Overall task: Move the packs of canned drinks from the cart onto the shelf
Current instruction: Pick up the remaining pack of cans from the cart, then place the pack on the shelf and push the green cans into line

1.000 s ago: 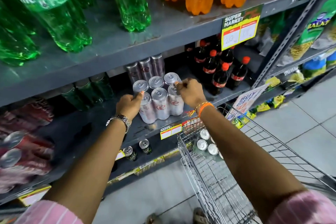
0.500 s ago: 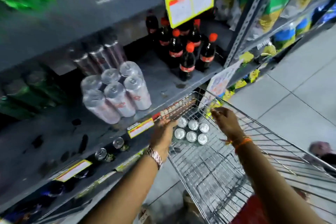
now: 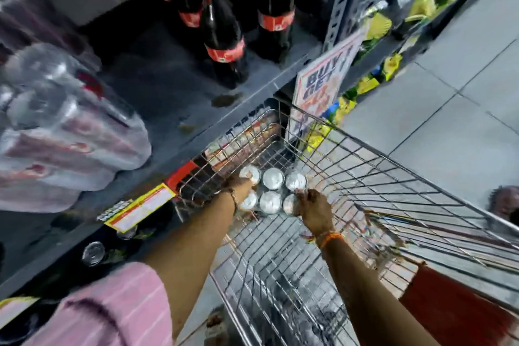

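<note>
A shrink-wrapped pack of silver-topped cans [image 3: 271, 190] stands at the far end of the wire cart [image 3: 393, 155]. My left hand [image 3: 238, 183] grips the pack's left side, its fingers over a can top. On the pack's right edge, my right hand [image 3: 315, 208] is closed, an orange band on its wrist. Another wrapped pack of silver cans [image 3: 70, 132] lies blurred on the grey shelf [image 3: 168, 87] at the left, above and left of the cart.
Dark cola bottles [image 3: 222, 36] with red caps stand at the back of the shelf. A "BUY GET" sign [image 3: 323, 84] hangs at the shelf upright. A loose can [image 3: 92, 253] sits on the lower shelf. Grey tiled floor [image 3: 449, 109] lies to the right.
Both hands left the pack on the shelf, dropped into the cart and closed on the pack there. The view has swung down and right.
</note>
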`<state>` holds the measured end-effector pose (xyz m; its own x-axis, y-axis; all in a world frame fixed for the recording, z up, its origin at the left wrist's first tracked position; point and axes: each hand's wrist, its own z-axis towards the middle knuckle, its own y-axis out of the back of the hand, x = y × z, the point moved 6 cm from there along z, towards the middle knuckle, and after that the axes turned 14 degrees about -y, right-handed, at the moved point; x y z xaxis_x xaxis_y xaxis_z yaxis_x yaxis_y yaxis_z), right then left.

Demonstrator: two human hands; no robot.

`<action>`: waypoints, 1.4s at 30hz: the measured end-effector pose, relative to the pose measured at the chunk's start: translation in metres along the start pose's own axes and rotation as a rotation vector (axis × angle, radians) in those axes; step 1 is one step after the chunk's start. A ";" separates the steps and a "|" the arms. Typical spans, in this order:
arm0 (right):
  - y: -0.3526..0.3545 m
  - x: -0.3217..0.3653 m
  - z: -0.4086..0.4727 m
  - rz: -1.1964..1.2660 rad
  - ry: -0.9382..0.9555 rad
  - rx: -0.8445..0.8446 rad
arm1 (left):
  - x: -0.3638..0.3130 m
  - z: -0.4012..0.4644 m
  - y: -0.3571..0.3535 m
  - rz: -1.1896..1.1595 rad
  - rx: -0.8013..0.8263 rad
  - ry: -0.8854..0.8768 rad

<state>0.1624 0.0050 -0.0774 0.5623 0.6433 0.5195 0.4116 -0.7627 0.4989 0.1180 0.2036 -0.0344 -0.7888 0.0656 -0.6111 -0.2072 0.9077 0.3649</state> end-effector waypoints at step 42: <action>-0.178 0.287 -0.474 -0.283 0.842 0.103 | 0.149 -0.376 0.436 -0.075 -0.865 -0.286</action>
<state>-0.0898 0.3571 0.3111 -0.2658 0.6130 0.7441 0.5405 -0.5443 0.6415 -0.3074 0.4536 0.2983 -0.6063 0.2241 -0.7630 -0.7043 0.2943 0.6461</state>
